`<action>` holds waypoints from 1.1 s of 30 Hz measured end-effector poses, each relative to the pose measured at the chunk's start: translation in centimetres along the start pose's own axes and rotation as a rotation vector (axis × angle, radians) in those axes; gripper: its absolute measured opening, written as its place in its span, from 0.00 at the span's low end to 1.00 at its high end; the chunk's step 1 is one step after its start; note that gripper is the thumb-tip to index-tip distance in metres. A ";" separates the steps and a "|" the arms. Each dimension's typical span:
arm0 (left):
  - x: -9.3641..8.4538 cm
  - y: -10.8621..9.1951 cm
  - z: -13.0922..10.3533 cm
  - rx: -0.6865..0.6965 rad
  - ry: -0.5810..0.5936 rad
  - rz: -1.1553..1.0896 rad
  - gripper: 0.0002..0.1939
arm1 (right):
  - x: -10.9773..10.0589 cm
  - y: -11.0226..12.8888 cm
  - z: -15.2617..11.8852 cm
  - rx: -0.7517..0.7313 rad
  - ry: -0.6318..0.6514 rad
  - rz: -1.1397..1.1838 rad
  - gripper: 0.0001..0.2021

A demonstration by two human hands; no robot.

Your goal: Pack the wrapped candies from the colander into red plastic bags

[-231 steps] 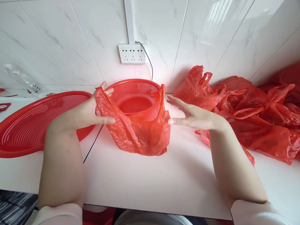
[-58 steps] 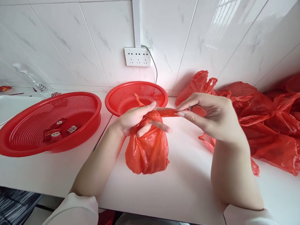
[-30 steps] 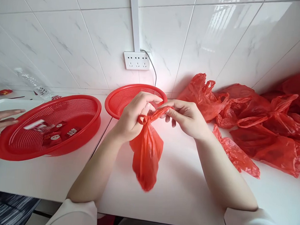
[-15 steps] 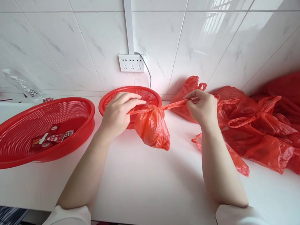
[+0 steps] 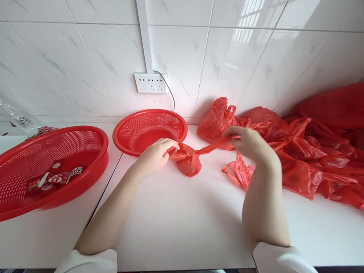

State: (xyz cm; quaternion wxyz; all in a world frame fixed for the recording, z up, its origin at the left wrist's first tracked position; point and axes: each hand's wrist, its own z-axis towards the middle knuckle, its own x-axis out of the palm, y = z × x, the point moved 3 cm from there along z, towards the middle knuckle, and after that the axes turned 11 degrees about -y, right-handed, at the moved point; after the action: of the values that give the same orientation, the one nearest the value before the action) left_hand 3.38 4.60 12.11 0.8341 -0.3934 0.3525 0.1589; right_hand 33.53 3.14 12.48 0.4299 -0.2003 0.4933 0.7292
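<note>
Between my hands is a small filled red plastic bag (image 5: 189, 164), its neck drawn into a knot and its two handles pulled out sideways. My left hand (image 5: 156, 155) pinches the left handle close to the knot. The longer right handle runs up to my right hand (image 5: 244, 140), whose fingers are closed on its end. Just behind my left hand stands a round red basket (image 5: 117, 140) with perforated sides. A loose, crumpled red plastic bag (image 5: 239, 172) lies below my right hand, partly hidden by my forearm.
A larger red basket (image 5: 102, 153) on the left holds several small red packets (image 5: 59, 178). Several filled red bags (image 5: 303, 164) are heaped at the right. A clear bottle (image 5: 18, 117) lies at the far left. A wall socket (image 5: 150, 83) has a cable plugged in.
The knotted bag has come down toward the white table, and both hands have lowered with it. My right hand has turned at the wrist. The whole view has shifted slightly.
</note>
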 end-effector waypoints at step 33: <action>12.6 4.3 -3.6 -0.078 0.480 0.170 0.26 | -11.3 -18.2 -4.8 0.670 -0.484 -0.576 0.22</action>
State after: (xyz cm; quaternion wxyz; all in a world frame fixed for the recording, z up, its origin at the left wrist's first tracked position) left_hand 8.20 4.44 -0.77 0.6944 -0.4207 0.5658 0.1438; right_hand 54.14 -3.35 8.54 0.7567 -0.0044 0.5110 0.4078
